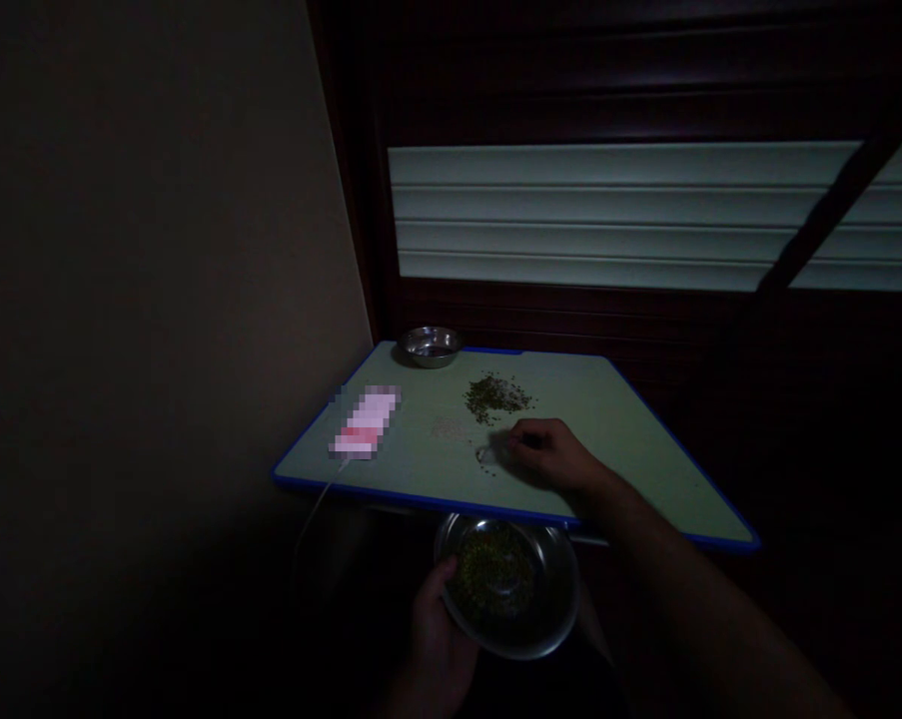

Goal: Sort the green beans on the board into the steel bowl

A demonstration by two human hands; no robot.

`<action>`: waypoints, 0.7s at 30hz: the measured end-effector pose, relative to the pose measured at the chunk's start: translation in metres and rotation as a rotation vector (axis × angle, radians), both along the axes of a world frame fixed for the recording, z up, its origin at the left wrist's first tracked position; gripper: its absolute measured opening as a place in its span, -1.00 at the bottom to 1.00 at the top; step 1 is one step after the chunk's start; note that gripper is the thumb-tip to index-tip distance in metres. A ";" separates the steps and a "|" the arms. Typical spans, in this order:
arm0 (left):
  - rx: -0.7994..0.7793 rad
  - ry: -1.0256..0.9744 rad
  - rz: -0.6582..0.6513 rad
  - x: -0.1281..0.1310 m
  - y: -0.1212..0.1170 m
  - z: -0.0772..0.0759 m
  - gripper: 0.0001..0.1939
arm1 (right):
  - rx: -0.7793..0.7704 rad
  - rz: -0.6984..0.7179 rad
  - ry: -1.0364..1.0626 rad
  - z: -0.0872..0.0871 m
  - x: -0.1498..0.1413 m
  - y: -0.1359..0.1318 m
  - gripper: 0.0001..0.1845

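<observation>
My left hand (443, 629) grips the rim of a metal bowl (559, 599), its thumb over the edge. The bowl is tilted below the table's front edge, and small green grains, like mung beans (495, 569), lie in it. Over the table, my right hand (547, 449) is closed in a pinch. A small pale, see-through thing (493, 454) shows at its fingertips, too dim to name. A few dark grains lie beside that. Just beyond the hand is a loose heap of green grains (495, 396), with a patch of paler grains (451, 429) to its left.
A second metal bowl (431, 350) stands at the table's back left. A lit phone (367, 424), blurred out, lies at the left with a cable (314, 511) hanging over the front edge. The pale table (607, 389) has a blue rim. Walls stand behind and at left.
</observation>
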State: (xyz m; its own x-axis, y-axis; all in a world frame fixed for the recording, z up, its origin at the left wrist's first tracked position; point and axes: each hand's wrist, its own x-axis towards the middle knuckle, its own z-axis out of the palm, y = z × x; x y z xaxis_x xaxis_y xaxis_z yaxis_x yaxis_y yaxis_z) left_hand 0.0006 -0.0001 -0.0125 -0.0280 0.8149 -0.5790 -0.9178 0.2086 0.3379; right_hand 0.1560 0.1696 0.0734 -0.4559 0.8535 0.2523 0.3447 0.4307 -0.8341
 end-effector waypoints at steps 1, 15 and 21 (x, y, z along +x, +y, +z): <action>0.004 0.002 0.001 0.000 0.000 0.000 -0.78 | 0.008 -0.012 -0.007 -0.001 0.000 0.001 -0.77; -0.009 0.003 0.007 0.001 0.003 0.004 -0.81 | 0.049 -0.004 0.002 -0.001 -0.001 0.000 -0.74; 0.005 0.006 -0.001 0.000 0.002 -0.001 -0.80 | 0.029 -0.006 -0.001 -0.001 -0.001 0.000 -0.73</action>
State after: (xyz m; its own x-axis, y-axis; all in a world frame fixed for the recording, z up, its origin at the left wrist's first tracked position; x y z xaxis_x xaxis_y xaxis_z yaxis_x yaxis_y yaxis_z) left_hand 0.0003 0.0017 -0.0137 -0.0303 0.8179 -0.5745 -0.9156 0.2079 0.3443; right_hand 0.1551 0.1698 0.0728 -0.4508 0.8487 0.2765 0.3480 0.4523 -0.8212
